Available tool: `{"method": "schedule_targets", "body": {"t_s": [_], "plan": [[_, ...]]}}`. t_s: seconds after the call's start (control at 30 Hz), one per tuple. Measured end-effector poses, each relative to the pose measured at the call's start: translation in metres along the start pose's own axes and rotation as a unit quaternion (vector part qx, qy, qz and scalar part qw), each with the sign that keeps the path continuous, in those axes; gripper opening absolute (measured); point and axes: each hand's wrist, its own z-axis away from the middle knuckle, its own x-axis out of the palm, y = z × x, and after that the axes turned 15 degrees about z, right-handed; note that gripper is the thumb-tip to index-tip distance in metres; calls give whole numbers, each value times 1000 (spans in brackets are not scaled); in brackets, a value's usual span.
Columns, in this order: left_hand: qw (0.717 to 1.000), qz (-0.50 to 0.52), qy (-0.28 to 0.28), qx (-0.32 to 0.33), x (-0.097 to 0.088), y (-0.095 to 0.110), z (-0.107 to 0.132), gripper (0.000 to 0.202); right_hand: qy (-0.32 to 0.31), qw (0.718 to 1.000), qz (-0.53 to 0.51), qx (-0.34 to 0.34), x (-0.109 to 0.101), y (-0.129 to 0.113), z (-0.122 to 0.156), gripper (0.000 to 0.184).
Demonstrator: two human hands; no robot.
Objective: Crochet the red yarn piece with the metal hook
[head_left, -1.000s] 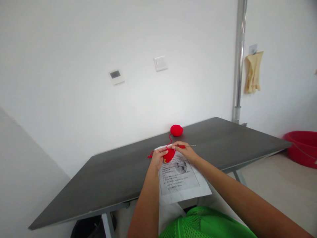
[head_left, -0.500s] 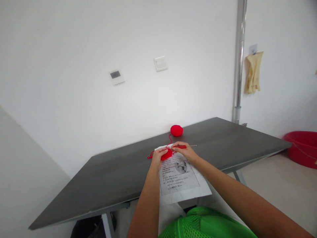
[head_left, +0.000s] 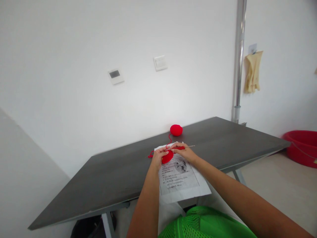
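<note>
A small red crochet piece (head_left: pixel 167 157) is pinched by my left hand (head_left: pixel 159 156), its fingers closed on the upper left edge. My right hand (head_left: pixel 184 151) is closed around a crochet hook (head_left: pixel 182 147) with a red handle; its thin metal shaft sticks out to the right. The fingertips of both hands nearly meet at the top of the piece. From there a strand of red yarn (head_left: pixel 170 139) runs up to the yarn ball (head_left: pixel 176 130) near the wall. A printed sheet of paper (head_left: pixel 178 183) lies under my hands.
The dark grey table (head_left: pixel 119 175) stands against a white wall and the sheet overhangs its near edge. A red tub (head_left: pixel 300 148) is on the floor at the right. Pale yellow gloves (head_left: pixel 253 72) hang beside a metal pipe (head_left: pixel 239 66).
The red crochet piece has turned and shows more of its round face below my fingers. My right hand has shifted slightly left with the hook, closer to my left hand.
</note>
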Motion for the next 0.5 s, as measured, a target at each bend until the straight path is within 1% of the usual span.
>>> {"method": "schedule_targets", "body": {"t_s": [0.13,0.23,0.37,0.5], "plan": [[1000,-6,-15,1,1,0,1,47,0,1000,-8,6,0,0,0,21],[999,-9,-28,12,2,1,1,51,-1,1000,2,-6,1,-2,2,21],[999,-14,-33,21,2,0,1,55,-2,998,46,-42,2,-5,4,17],[999,-12,-10,34,1,-3,-4,58,-11,991,117,-64,3,-8,5,11]]}}
